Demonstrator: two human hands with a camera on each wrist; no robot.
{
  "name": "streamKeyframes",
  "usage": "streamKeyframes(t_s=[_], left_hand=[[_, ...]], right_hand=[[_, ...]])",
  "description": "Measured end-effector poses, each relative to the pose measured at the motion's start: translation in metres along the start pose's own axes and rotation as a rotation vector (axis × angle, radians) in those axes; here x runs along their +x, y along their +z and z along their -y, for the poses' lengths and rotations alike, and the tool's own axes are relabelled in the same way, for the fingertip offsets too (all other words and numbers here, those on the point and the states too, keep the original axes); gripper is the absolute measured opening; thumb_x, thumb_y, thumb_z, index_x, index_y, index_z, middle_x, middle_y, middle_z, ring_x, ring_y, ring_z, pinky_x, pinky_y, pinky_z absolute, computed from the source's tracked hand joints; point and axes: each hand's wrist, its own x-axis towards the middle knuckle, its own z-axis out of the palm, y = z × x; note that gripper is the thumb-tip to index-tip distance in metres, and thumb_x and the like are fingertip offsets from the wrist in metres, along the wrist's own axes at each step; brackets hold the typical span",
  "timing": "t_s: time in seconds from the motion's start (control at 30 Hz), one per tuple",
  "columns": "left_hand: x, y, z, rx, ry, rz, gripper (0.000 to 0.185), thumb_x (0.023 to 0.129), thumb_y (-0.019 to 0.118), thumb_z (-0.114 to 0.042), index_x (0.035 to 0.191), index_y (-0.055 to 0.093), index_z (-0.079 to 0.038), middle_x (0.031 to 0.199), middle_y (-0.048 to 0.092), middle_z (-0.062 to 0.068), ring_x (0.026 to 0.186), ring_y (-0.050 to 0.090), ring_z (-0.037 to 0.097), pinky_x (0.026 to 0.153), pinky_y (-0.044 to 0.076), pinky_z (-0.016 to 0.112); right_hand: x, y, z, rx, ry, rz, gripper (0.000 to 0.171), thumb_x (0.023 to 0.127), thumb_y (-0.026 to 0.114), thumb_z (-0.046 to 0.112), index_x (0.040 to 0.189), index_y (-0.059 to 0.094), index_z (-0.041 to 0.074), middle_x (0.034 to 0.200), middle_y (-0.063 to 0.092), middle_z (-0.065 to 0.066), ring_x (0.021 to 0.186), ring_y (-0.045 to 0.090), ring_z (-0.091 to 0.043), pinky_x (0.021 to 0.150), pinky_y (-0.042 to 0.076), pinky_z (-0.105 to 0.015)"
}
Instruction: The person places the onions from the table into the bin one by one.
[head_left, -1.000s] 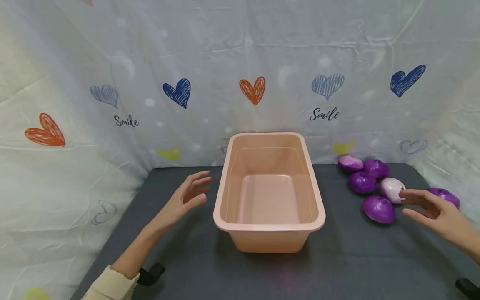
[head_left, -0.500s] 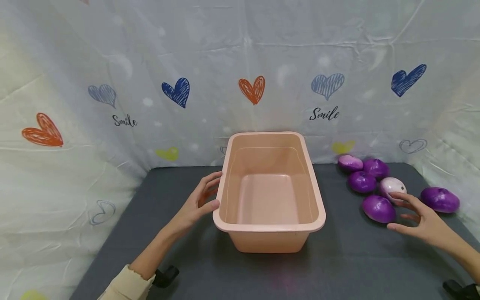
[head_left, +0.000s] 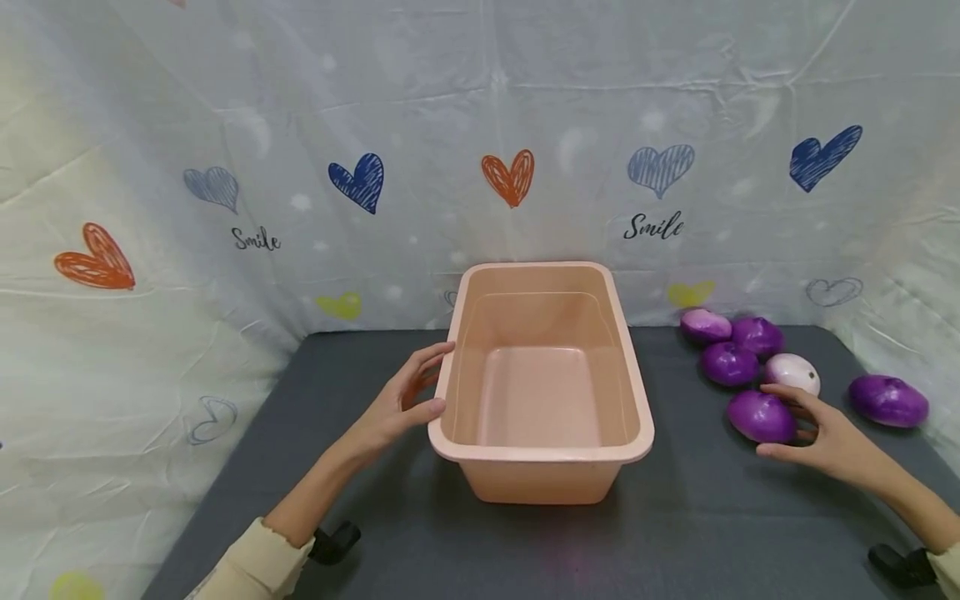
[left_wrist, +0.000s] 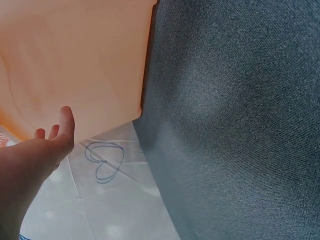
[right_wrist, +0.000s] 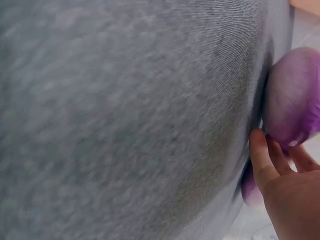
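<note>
A peach plastic basin (head_left: 540,455) stands on the dark table, with nothing inside it. My left hand (head_left: 408,392) rests its fingertips and thumb at the basin's left rim, fingers loosely bent; the left wrist view has this hand (left_wrist: 42,155) beside the basin's outer wall (left_wrist: 85,65). At the right, my right hand (head_left: 825,433) reaches round the near side of a purple onion (head_left: 759,416), thumb low and fingers spread. In the right wrist view the fingertips of the right hand (right_wrist: 282,170) are right at the onion (right_wrist: 292,97), not closed round it.
Behind that onion sit a pale, peeled-looking onion (head_left: 792,372) and several purple ones, such as the onion (head_left: 729,364) nearest the basin. Another purple onion (head_left: 888,401) lies apart at the right edge. A printed curtain (head_left: 420,100) hangs behind the table.
My left hand has moved right, from beside the basin to its rim. The right hand has moved left and down to the nearest purple onion. Basin and onions stay put.
</note>
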Motion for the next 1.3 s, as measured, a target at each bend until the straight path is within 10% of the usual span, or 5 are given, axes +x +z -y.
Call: streamKeyframes(t_s=[0.8,1.3], left_hand=[[0.012,-0.006,-0.001,-0.059,-0.036,-0.034,0.062,0.100,0.065,-0.021,0.156,0.039,-0.011,0.157,0.037,0.010,0.137,0.042,0.034,0.103,0.045,0.048],[0.016,-0.004,0.002,-0.067,-0.038,-0.110,0.058,0.099,0.069,-0.017,0.152,0.047,-0.008,0.156,0.040,0.008,0.139,0.040,0.035,0.106,0.043,0.050]], right_hand=[[0.017,-0.015,0.035,0.030,0.027,-0.097,0.069,0.088,0.080,0.005,0.149,0.048,0.003,0.138,0.046,0.010,0.107,0.056,0.007,0.078,0.052,-0.014],[0.059,-0.021,0.076,0.582,-0.081,-0.055,0.062,0.095,0.056,-0.018,0.153,0.041,0.000,0.147,0.044,-0.009,0.125,0.055,-0.010,0.088,0.053,-0.023]])
